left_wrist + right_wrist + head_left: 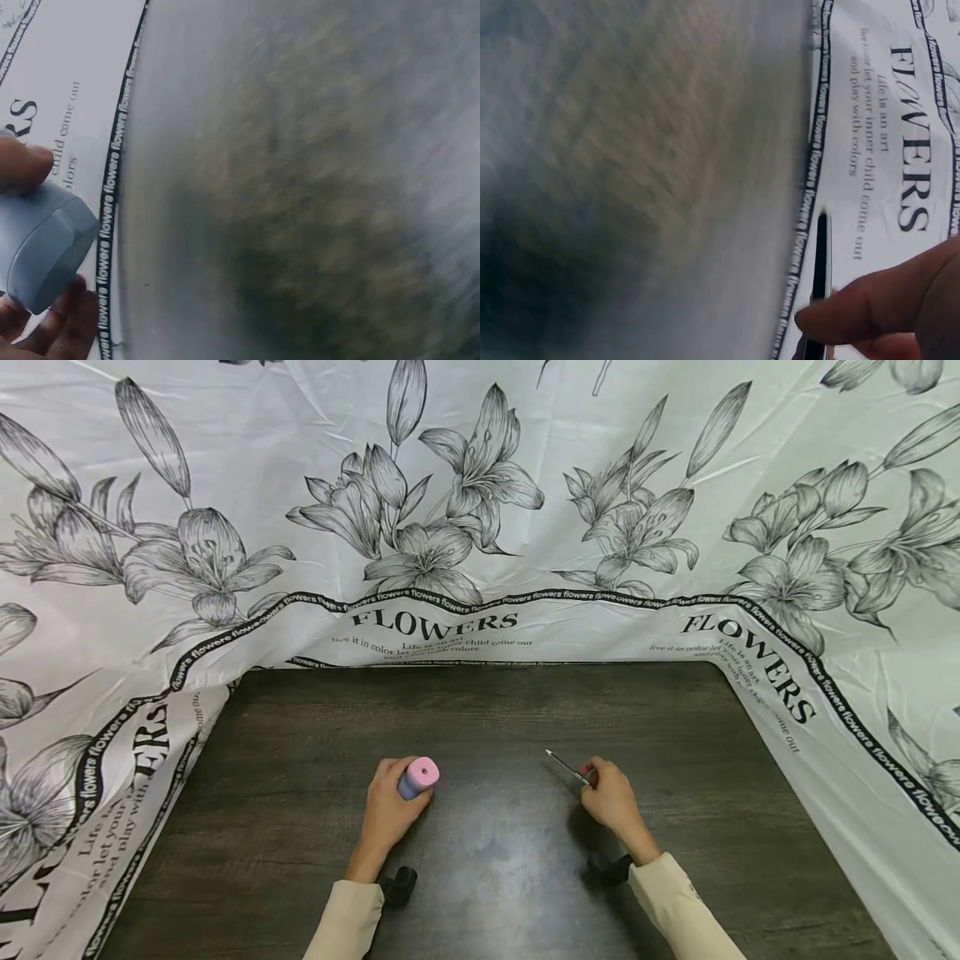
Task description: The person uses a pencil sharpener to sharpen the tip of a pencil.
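My left hand [390, 810] grips a small blue-grey pencil sharpener [411, 786] with a pink top and a round hole in it. Its smooth blue-grey body [45, 240] shows at the left edge of the left wrist view, between thumb and fingers. Over the right half of the table, my right hand [611, 795] pinches a thin dark pencil [564, 764] that points up and to the left. In the right wrist view the pencil [821, 259] stands out beyond the thumb and finger. Sharpener and pencil are apart.
Both hands are over a dark wooden table [480, 710]. White cloth [585, 631] printed with flowers and lettering hangs along its back and sides. A dark wrist device [400, 887] sits by the left wrist, another [609, 868] by the right.
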Demonstrator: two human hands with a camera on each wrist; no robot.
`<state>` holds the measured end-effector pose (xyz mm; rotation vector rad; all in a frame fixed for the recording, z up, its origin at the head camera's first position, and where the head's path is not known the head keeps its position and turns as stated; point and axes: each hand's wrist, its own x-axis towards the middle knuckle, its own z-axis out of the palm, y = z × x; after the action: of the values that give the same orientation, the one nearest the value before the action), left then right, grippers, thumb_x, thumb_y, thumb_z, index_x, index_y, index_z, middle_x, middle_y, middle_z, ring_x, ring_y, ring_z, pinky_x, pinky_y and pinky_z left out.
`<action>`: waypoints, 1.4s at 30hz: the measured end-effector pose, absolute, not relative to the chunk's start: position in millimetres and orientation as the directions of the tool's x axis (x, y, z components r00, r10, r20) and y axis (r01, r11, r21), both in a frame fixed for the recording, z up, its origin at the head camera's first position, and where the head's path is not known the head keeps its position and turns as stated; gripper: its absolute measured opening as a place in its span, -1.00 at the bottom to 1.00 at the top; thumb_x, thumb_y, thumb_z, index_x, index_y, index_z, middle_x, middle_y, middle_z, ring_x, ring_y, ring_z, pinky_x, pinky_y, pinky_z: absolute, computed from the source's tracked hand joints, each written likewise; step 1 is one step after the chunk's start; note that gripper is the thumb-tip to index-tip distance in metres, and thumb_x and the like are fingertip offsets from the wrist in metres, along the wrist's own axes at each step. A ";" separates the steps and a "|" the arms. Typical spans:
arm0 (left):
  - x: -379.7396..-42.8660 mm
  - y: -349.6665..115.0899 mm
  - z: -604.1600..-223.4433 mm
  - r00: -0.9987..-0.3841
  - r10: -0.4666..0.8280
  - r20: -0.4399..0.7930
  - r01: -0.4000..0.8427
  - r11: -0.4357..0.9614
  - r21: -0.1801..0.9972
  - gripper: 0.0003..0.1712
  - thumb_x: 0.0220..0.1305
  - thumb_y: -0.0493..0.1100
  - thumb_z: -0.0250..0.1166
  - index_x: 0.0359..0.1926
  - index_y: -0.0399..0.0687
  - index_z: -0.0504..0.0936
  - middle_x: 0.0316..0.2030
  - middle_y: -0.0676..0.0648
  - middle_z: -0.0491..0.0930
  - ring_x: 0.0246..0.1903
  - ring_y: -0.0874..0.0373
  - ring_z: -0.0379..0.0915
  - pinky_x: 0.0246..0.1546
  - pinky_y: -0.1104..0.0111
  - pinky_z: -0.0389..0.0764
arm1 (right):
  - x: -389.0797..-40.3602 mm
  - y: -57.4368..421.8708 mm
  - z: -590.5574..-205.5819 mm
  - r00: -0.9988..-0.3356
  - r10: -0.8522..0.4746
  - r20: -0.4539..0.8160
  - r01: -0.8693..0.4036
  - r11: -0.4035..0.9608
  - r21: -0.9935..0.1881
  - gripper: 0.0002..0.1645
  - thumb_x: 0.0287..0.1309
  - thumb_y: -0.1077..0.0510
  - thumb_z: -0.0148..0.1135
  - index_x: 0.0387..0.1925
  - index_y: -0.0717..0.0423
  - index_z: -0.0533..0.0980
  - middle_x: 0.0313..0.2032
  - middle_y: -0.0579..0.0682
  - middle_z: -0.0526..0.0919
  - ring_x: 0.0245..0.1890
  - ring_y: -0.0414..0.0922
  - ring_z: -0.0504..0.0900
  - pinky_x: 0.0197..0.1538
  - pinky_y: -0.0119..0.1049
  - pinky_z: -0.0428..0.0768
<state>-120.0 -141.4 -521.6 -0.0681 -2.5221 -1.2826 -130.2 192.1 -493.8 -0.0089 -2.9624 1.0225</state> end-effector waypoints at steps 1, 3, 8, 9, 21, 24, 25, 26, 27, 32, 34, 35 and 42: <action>-121.7 -141.6 -520.1 -0.952 -0.081 0.295 0.187 0.610 0.770 -0.44 -0.14 -0.32 0.52 -0.01 -0.21 0.61 -0.15 -0.23 0.50 -0.14 -0.17 0.50 -0.09 -0.04 0.49 | -131.7 193.6 -491.0 -1.000 -0.003 0.013 -0.010 0.789 -0.614 -0.70 -0.09 0.44 0.06 -0.25 0.25 0.56 -0.44 0.06 0.49 -0.53 -0.12 0.38 -0.47 -0.30 0.32; -124.8 -141.3 -517.0 -0.954 -0.047 0.295 0.201 0.629 0.751 -0.44 -0.13 -0.30 0.51 0.01 -0.21 0.61 -0.14 -0.22 0.48 -0.16 -0.14 0.49 -0.12 -0.03 0.50 | -134.6 196.4 -485.0 -0.999 -0.031 0.029 -0.043 0.794 -0.607 -0.71 -0.08 0.44 0.08 -0.26 0.22 0.57 -0.42 0.06 0.49 -0.53 -0.13 0.36 -0.47 -0.31 0.30; -132.3 -140.9 -502.7 -0.957 0.047 0.287 0.241 0.683 0.690 -0.40 -0.10 -0.29 0.50 0.06 -0.21 0.60 -0.13 -0.20 0.43 -0.15 -0.10 0.40 -0.14 0.01 0.49 | -142.8 200.5 -469.8 -0.981 -0.144 0.131 -0.193 0.799 -0.570 -0.79 -0.05 0.43 0.22 -0.31 0.22 0.61 -0.46 0.02 0.51 -0.55 -0.18 0.32 -0.48 -0.34 0.29; -134.0 -141.1 -499.1 -0.953 0.064 0.295 0.254 0.698 0.670 -0.40 -0.11 -0.30 0.50 0.06 -0.22 0.59 -0.13 -0.20 0.43 -0.14 -0.10 0.39 -0.15 0.01 0.49 | -145.0 200.5 -467.2 -0.974 -0.169 0.153 -0.226 0.801 -0.555 -0.82 -0.04 0.42 0.26 -0.32 0.22 0.62 -0.47 0.02 0.51 -0.55 -0.19 0.33 -0.47 -0.35 0.30; -145.2 -135.3 -464.3 -0.921 0.205 0.331 0.354 0.794 0.494 -0.41 -0.11 -0.36 0.51 0.04 -0.20 0.60 -0.09 -0.18 0.42 -0.08 -0.08 0.37 -0.13 0.03 0.54 | -163.6 183.7 -441.5 -0.930 -0.318 0.182 -0.366 0.773 -0.518 -0.83 0.01 0.36 0.35 -0.29 0.15 0.67 -0.45 -0.02 0.51 -0.54 -0.20 0.35 -0.45 -0.31 0.35; -145.3 -131.9 -459.9 -0.922 0.225 0.316 0.360 0.801 0.478 -0.40 -0.11 -0.36 0.51 0.05 -0.17 0.59 -0.07 -0.18 0.40 -0.06 -0.08 0.37 -0.15 0.04 0.56 | -165.7 176.8 -438.4 -0.922 -0.345 0.178 -0.385 0.760 -0.524 -0.83 0.02 0.35 0.35 -0.29 0.13 0.67 -0.45 -0.03 0.51 -0.55 -0.21 0.34 -0.44 -0.33 0.34; -145.4 -130.7 -458.7 -0.922 0.230 0.312 0.361 0.802 0.476 -0.40 -0.11 -0.36 0.51 0.05 -0.16 0.59 -0.07 -0.18 0.40 -0.06 -0.09 0.37 -0.15 0.04 0.56 | -166.2 174.7 -437.5 -0.919 -0.351 0.177 -0.390 0.756 -0.525 -0.83 0.03 0.35 0.34 -0.29 0.12 0.67 -0.44 -0.03 0.52 -0.55 -0.21 0.34 -0.45 -0.33 0.34; -145.3 -129.5 -457.4 -0.923 0.234 0.307 0.361 0.802 0.476 -0.40 -0.11 -0.37 0.51 0.05 -0.16 0.59 -0.06 -0.18 0.40 -0.05 -0.09 0.37 -0.15 0.04 0.57 | -166.6 172.5 -436.7 -0.917 -0.356 0.178 -0.395 0.752 -0.529 -0.83 0.03 0.36 0.34 -0.29 0.12 0.67 -0.44 -0.03 0.52 -0.54 -0.22 0.35 -0.44 -0.33 0.35; -145.4 -128.4 -456.3 -0.923 0.236 0.304 0.362 0.802 0.474 -0.40 -0.11 -0.37 0.52 0.06 -0.16 0.59 -0.06 -0.18 0.40 -0.05 -0.09 0.37 -0.15 0.04 0.57 | -167.0 170.2 -435.8 -0.915 -0.362 0.178 -0.399 0.747 -0.532 -0.82 0.03 0.36 0.34 -0.29 0.12 0.67 -0.44 -0.04 0.52 -0.54 -0.22 0.35 -0.45 -0.33 0.35; -147.1 -121.8 -453.7 -0.915 0.254 0.314 0.380 0.805 0.456 -0.40 -0.13 -0.37 0.52 0.05 -0.15 0.60 -0.07 -0.18 0.40 -0.05 -0.08 0.38 -0.17 0.06 0.57 | -167.6 160.1 -431.5 -0.904 -0.391 0.175 -0.420 0.726 -0.545 -0.81 0.02 0.36 0.35 -0.28 0.12 0.67 -0.45 -0.04 0.50 -0.53 -0.21 0.34 -0.44 -0.33 0.34; -147.4 -119.2 -452.5 -0.909 0.263 0.323 0.391 0.807 0.443 -0.40 -0.13 -0.38 0.51 0.04 -0.14 0.61 -0.08 -0.18 0.41 -0.05 -0.08 0.38 -0.17 0.06 0.58 | -167.9 156.6 -431.0 -0.899 -0.402 0.174 -0.427 0.718 -0.549 -0.81 0.02 0.36 0.35 -0.28 0.13 0.67 -0.45 -0.05 0.49 -0.53 -0.21 0.33 -0.44 -0.34 0.33; -147.5 -118.1 -452.1 -0.907 0.268 0.325 0.395 0.807 0.439 -0.40 -0.13 -0.38 0.51 0.04 -0.15 0.61 -0.08 -0.18 0.41 -0.05 -0.08 0.38 -0.17 0.06 0.58 | -168.1 155.2 -431.1 -0.897 -0.407 0.176 -0.432 0.716 -0.548 -0.81 0.01 0.35 0.36 -0.28 0.12 0.67 -0.45 -0.06 0.49 -0.53 -0.22 0.33 -0.44 -0.34 0.33; -146.9 -111.6 -449.2 -0.898 0.291 0.330 0.415 0.810 0.414 -0.41 -0.13 -0.37 0.51 0.03 -0.17 0.61 -0.09 -0.18 0.42 -0.06 -0.06 0.40 -0.16 0.08 0.59 | -168.1 146.8 -432.5 -0.878 -0.434 0.201 -0.465 0.673 -0.576 -0.81 0.01 0.37 0.35 -0.29 0.11 0.67 -0.46 -0.07 0.48 -0.52 -0.23 0.32 -0.43 -0.36 0.33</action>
<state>-146.9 -111.6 -449.2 -0.5448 -2.7450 -0.7123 -168.1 146.8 -432.5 0.7610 -2.8298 0.9944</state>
